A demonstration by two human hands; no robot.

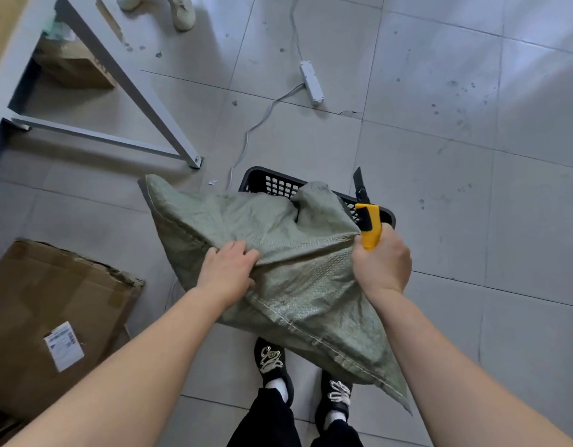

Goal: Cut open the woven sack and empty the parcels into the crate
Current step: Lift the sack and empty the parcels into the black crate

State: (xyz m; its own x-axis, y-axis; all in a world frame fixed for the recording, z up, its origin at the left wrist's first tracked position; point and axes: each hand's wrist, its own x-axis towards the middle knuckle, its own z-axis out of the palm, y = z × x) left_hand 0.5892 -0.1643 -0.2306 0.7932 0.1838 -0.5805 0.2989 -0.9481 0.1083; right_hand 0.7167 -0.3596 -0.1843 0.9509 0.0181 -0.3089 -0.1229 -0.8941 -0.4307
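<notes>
Sack (278, 253) over crate (269, 182); cardboard box (52, 317) to their left.

Left grip (228, 269) and right grip (383, 261) are both clenched, backs upward.
</notes>
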